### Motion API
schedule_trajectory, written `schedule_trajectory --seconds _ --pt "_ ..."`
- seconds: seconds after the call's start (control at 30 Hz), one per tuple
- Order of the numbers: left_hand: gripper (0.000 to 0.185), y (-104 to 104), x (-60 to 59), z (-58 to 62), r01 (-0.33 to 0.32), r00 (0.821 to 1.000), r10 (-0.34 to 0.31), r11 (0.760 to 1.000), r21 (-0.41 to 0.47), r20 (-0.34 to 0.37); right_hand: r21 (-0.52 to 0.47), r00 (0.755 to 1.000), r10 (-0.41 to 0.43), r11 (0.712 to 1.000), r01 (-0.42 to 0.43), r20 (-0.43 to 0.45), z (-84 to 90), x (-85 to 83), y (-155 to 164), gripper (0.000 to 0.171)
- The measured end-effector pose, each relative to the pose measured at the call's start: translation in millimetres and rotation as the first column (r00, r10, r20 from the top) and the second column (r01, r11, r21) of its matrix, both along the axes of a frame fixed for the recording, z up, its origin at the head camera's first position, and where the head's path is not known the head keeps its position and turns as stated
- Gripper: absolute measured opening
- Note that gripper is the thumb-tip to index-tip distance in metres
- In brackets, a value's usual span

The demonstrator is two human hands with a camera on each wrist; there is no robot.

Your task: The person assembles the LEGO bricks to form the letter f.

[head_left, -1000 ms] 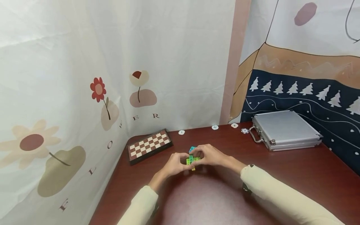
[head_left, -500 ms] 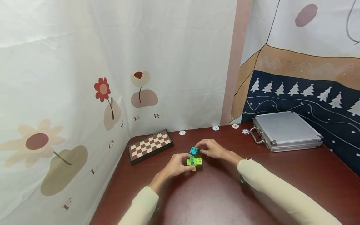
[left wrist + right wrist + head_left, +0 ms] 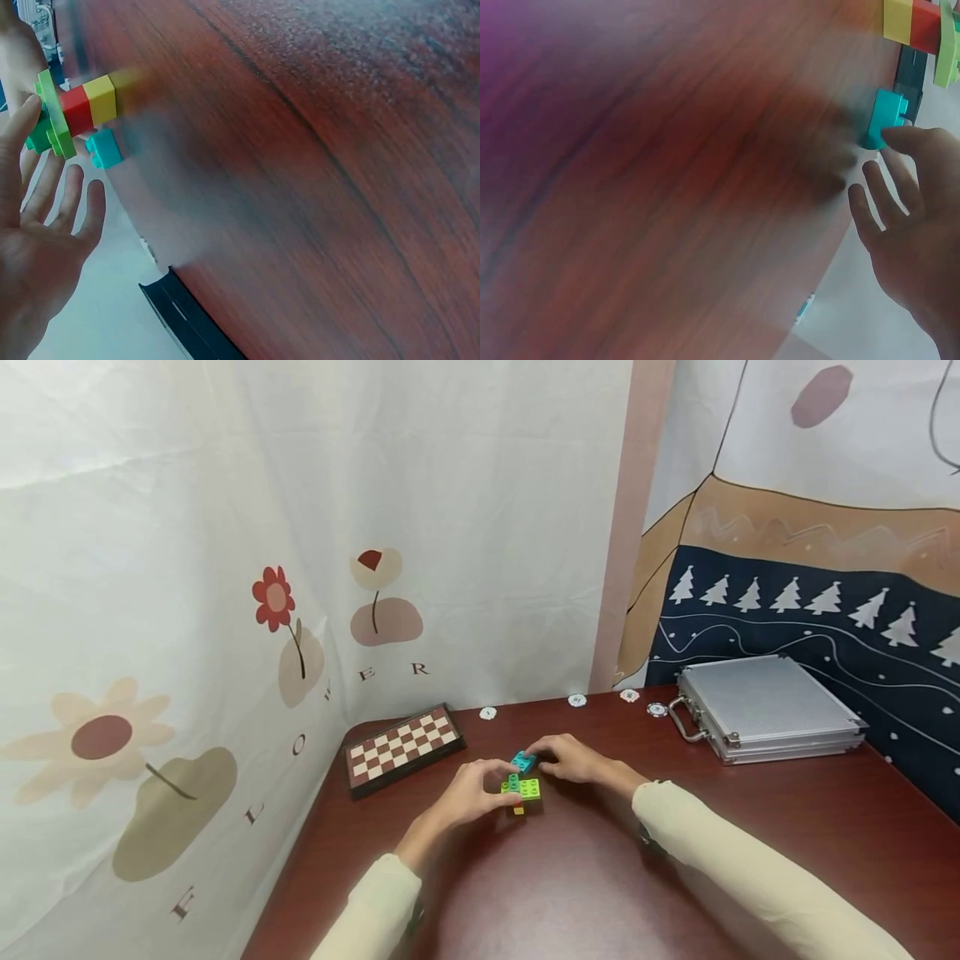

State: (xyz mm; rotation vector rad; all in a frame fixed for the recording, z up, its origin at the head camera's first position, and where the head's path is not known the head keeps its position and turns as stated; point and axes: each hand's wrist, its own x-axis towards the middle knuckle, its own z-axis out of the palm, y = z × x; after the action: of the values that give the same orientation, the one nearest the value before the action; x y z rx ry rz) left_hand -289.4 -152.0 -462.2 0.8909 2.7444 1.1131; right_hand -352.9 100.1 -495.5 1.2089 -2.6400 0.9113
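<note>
My left hand (image 3: 471, 792) pinches a small stack of toy building bricks between thumb and fingers. On top sits a dark green brick (image 3: 513, 782), over a wider lime green brick (image 3: 530, 788). Beneath these, a red brick (image 3: 76, 111) and a yellow brick (image 3: 100, 100) show in the left wrist view. Just behind the stack, a blue brick (image 3: 522, 762) rests on the table, apart from it. My right hand (image 3: 573, 760) holds that brick at its right side with thumb and index finger; its other fingers spread loosely in the right wrist view.
A folded checkered game board (image 3: 405, 747) lies at the back left of the brown table (image 3: 570, 877). Several poker chips (image 3: 577, 700) line the back edge. On the right stands a silver case (image 3: 772, 706). Printed curtains (image 3: 480, 527) close off the back and left.
My right hand has left the top of the stack and moved back to the blue brick, which has turned slightly. My left hand has stayed at the stack.
</note>
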Motion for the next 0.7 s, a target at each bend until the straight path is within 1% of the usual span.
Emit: schedule_trajectory --seconds 0.17,0.3,0.5,0.7 --pt "0.04 0.0 0.1 -0.2 -0.001 1.0 0.001 1.0 0.021 0.028 0.007 0.999 -0.046 0.999 0.046 -0.006 0.3 5.7 9.1 0.025" --pt "0.039 -0.1 -0.7 -2.3 -0.006 1.0 0.006 1.0 0.027 0.016 -0.027 0.999 -0.041 0.999 0.041 -0.004 -1.6 7.0 14.4 0.021" --pt "0.04 1.2 -2.2 -4.7 -0.007 1.0 0.006 0.999 0.045 0.009 -0.018 0.994 -0.074 0.997 0.076 0.078 3.4 9.6 20.1 0.025" --pt "0.04 0.3 -1.5 -4.5 -0.02 1.0 0.019 0.998 0.054 0.018 0.005 0.998 -0.048 0.999 0.048 0.043 2.5 12.4 24.9 0.031"
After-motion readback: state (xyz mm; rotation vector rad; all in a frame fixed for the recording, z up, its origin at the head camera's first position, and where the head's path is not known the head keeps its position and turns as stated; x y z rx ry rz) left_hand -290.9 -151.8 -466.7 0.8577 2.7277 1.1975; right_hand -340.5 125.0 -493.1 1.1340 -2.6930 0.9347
